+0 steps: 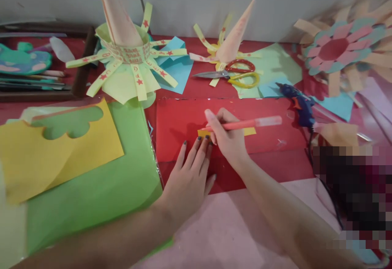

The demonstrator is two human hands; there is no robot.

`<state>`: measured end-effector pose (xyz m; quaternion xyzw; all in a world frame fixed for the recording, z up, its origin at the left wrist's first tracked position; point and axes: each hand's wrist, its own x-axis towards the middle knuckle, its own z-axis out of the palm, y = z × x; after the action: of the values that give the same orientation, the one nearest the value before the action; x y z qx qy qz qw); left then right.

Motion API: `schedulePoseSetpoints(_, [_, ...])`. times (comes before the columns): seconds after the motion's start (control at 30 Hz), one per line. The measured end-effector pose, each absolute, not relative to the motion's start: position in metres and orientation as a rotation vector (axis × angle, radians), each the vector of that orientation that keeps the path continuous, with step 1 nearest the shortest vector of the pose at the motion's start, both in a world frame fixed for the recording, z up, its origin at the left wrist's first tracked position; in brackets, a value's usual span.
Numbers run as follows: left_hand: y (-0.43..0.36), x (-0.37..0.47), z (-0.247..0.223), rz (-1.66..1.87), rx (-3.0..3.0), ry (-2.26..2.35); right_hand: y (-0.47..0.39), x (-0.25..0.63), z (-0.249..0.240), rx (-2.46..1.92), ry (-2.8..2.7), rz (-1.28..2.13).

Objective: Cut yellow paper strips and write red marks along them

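Note:
My right hand grips a red pen with a clear cap on its back end, and the tip meets a narrow yellow paper strip. The strip lies on a red sheet. Flat on that sheet, with fingers stretched out, my left hand presses its fingertips against the strip's left part. My right hand covers the middle of the strip. Beyond my hands rest scissors with one red and one yellow handle, beside a small paper cone with strips around its base.
A taller paper cone with starred strips stands behind. Left are a dark tray, a cut yellow sheet and green sheets. A blue glue gun lies right, near a petalled paper ring. The right edge is pixelated.

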<state>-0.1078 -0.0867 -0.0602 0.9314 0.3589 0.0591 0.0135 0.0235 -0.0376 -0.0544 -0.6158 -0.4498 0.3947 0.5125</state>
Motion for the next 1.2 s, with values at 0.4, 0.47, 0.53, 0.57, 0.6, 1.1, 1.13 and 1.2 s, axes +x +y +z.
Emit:
schedulePoseSetpoints(0.4, [-0.0868,-0.1071,-0.0585,0.196,2.906,1.084,-0.0405,0.0230,-0.0560,-1.602,-1.113,0.791])
schedulePoseSetpoints(0.47, [-0.0873,-0.1071,-0.0586,0.194,2.892,1.111,-0.0390,0.0238,-0.0554,-1.619,-1.154,0.797])
schedulePoseSetpoints(0.53, [-0.0887,-0.1069,-0.0590,0.195,2.873,1.153,-0.0381,0.0245,-0.0558,-1.625,-1.209,0.766])
schedulePoseSetpoints(0.57, [-0.0896,-0.1067,-0.0592,0.206,2.865,1.174,-0.0383,0.0247,-0.0564,-1.626,-1.242,0.742])
schedulePoseSetpoints(0.6, [-0.0905,-0.1066,-0.0594,0.222,2.860,1.193,-0.0387,0.0247,-0.0571,-1.625,-1.275,0.720])
schedulePoseSetpoints(1.1, [-0.0941,-0.1065,-0.0569,0.201,2.883,1.255,-0.0417,0.0249,-0.0584,-1.623,-1.418,0.674])
schedulePoseSetpoints(1.13, [-0.0941,-0.1065,-0.0568,0.198,2.885,1.254,-0.0420,0.0249,-0.0584,-1.626,-1.404,0.680])
schedulePoseSetpoints(1.2, [-0.0938,-0.1063,-0.0566,0.204,2.886,1.254,-0.0422,0.0245,-0.0580,-1.618,-1.409,0.651])
